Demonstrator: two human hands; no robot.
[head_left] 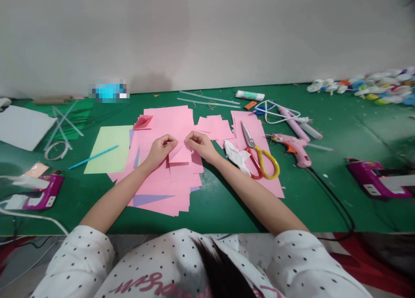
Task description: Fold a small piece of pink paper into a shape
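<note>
Pinched between thumb and fingertips of both the left hand (pixel 162 150) and the right hand (pixel 201 145), a small piece of pink paper (pixel 179 155) is held by its upper part, the two grips narrow and just beside each other. It sits over a loose pile of pink sheets (pixel 154 186), which spreads midway along the green table (pixel 223 216) and comes near its front edge. Toward the table's back edge, a folded pink piece (pixel 143 122) rests on the pile's far left corner. Right of the hands, scissors (pixel 253 147) with red and yellow handles lie on a pink strip (pixel 269 183), beside a crumpled white tissue (pixel 237 157); farther toward the right edge lies a pink glue gun (pixel 298 150). Leftward, a blue pencil (pixel 94 157) crosses a pale green sheet (pixel 112 138).
</note>
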